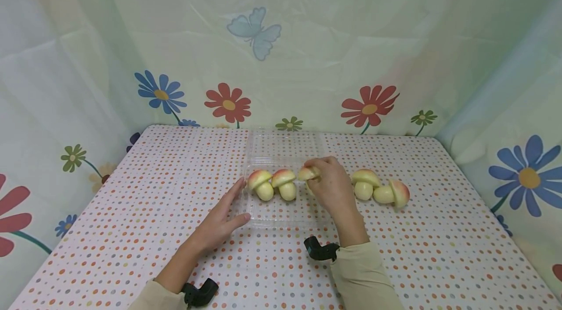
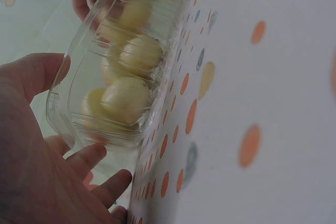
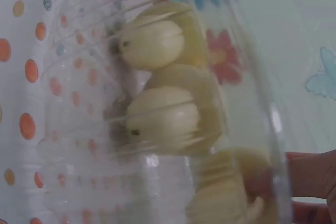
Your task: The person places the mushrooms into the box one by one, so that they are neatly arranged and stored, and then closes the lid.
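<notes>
A clear plastic clamshell box (image 1: pixel 281 219) lies on the table with its lid folded back. Two toy mushrooms, a left one (image 1: pixel 265 191) and a middle one (image 1: pixel 287 190), both yellow with reddish caps, lie side by side in it. My right hand (image 1: pixel 332 187) pinches a third mushroom (image 1: pixel 308 173) at the box's right side; fingers partly hide it. Whether it touches the bottom I cannot tell. My left hand (image 1: pixel 217 224), fingers extended, rests at the left edge of the box, its thumb near the rim (image 2: pixel 59 85) in the left wrist view.
Right of the box lie two more mushrooms, one with its cap toward the back (image 1: pixel 365 176) and one with its cap to the right (image 1: pixel 400 194). A dotted cloth (image 1: pixel 175 168) covers the table. Flowered curtains (image 1: pixel 307 56) stand behind and at both sides.
</notes>
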A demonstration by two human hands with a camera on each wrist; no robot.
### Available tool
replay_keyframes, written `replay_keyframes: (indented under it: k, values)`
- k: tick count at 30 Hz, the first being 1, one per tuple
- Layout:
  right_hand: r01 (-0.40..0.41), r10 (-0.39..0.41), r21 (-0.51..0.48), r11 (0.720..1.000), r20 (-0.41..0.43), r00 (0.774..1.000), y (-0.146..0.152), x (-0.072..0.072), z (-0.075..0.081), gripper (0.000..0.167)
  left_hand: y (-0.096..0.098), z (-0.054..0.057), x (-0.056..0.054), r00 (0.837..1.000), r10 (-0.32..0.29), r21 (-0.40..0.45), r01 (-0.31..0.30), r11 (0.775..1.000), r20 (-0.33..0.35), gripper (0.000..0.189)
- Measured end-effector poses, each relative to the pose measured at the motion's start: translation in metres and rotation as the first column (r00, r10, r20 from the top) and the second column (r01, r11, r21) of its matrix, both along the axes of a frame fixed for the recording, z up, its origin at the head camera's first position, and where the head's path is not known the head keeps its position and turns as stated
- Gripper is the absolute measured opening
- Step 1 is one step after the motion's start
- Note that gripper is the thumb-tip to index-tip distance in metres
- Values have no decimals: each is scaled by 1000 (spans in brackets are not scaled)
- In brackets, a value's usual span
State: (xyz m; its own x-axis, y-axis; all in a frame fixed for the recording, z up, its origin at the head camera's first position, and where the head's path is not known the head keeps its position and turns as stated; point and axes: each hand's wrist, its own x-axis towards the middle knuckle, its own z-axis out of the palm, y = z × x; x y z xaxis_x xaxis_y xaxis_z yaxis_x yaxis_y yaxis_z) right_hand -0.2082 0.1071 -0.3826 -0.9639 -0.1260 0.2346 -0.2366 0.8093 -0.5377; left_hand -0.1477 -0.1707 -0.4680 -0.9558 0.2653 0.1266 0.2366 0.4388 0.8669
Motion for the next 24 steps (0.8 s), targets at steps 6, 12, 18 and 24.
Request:
replay_keyframes:
  k: [6,12,18,24]
  values:
    - [3,-3,17,1000,-3,1000,1,-4,-5,35,0,0,0,1000,5,-4,-5,1000,0,85]
    - [-1,1,8,1000,-16,1000,0,-6,-10,36,0,0,0,1000,7,-8,-7,1000,-2,85]
    - [14,-14,21,1000,-23,1000,-2,-6,-16,35,0,-1,0,1000,4,-5,-4,1000,-2,85]
    - [27,-26,62,998,-20,999,-3,-7,-17,34,0,-1,0,1000,5,-13,-6,1000,-7,86]
